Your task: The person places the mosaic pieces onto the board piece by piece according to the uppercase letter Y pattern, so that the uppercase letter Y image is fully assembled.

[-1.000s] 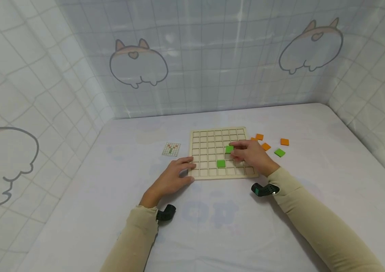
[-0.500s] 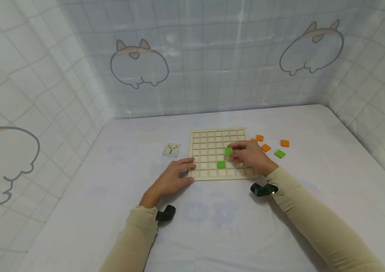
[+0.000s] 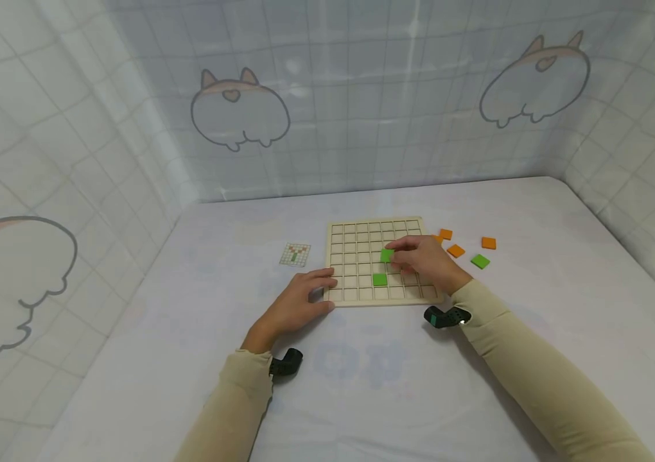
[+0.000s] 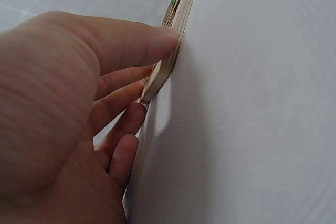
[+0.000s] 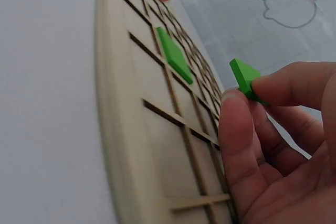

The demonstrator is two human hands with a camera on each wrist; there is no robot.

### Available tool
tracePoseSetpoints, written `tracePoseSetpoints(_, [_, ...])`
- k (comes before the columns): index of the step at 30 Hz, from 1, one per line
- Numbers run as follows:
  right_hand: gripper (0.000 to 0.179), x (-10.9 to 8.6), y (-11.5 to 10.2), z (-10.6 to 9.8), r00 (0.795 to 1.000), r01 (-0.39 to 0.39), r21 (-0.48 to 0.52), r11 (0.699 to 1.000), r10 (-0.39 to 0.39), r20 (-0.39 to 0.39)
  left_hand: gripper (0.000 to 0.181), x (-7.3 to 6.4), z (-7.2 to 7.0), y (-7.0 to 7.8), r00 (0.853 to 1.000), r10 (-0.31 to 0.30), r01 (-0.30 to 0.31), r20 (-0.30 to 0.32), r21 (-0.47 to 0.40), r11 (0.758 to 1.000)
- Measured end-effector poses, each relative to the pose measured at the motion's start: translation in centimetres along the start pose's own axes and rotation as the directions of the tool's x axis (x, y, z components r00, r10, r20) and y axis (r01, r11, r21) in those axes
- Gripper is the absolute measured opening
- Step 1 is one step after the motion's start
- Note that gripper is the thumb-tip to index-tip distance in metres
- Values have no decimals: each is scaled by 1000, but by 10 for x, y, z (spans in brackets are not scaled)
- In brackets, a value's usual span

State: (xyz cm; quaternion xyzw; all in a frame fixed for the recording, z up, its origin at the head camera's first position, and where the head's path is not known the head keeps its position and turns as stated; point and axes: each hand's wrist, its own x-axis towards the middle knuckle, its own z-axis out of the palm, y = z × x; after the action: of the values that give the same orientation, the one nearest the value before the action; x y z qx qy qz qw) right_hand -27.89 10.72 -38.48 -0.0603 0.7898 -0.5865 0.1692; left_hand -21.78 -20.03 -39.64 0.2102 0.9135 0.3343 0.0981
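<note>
The right hand point(image 3: 428, 263) pinches a small flat green square tile point(image 3: 386, 255) between thumb and fingertips, holding it just above the middle cells of the pale wooden grid board point(image 3: 362, 240); the right wrist view shows this tile tilted and clear of the board surface, not yet seated. The left hand point(image 3: 298, 305) rests at the board's near left corner, its relaxed fingers laid against the edge and thumb on top, steadying it. 1 other green square tile point(image 3: 380, 280) already lies flat in a cell nearer the person, so by my reading the work is at an early stage: 1 piece set, 1 in hand. Left on the white cloth-covered table point(image 3: 362, 385) to the right of the board are 3 orange square tiles point(image 3: 456, 250) in clear view and 1 loose green tile point(image 3: 480, 261). A small printed pattern card point(image 3: 295, 254) lies left of the board
</note>
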Motion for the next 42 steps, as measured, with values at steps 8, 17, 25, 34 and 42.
tracePoseSetpoints(8, [30, 5, 1, 9, 1000, 26, -77, 997, -27, -10, 47, 0, 1, 0, 1000, 12, -12, -4, 5, 1000])
tracePoseSetpoints(17, [29, 3, 1, 16, 999, 38, -172, 984, -44, -29, 47, -2, 3, -1, 1000, 5, -5, -12, -3, 1000])
tracePoseSetpoints(25, [25, 0, 0, 21, 996, 74, -261, 963, -84, -28, 46, -4, 6, -2, 1000, 3, -3, -23, -3, 1000])
tracePoseSetpoints(34, [22, 0, 2, 23, 988, 131, -336, 933, -150, -32, 46, -5, 6, -1, 1000, 2, -2, -24, -1, 1000])
tracePoseSetpoints(42, [16, 2, 4, 24, 980, 160, -379, 911, -193, -52, 46, -4, 6, 0, 1000, 20, -20, -19, -1, 1000])
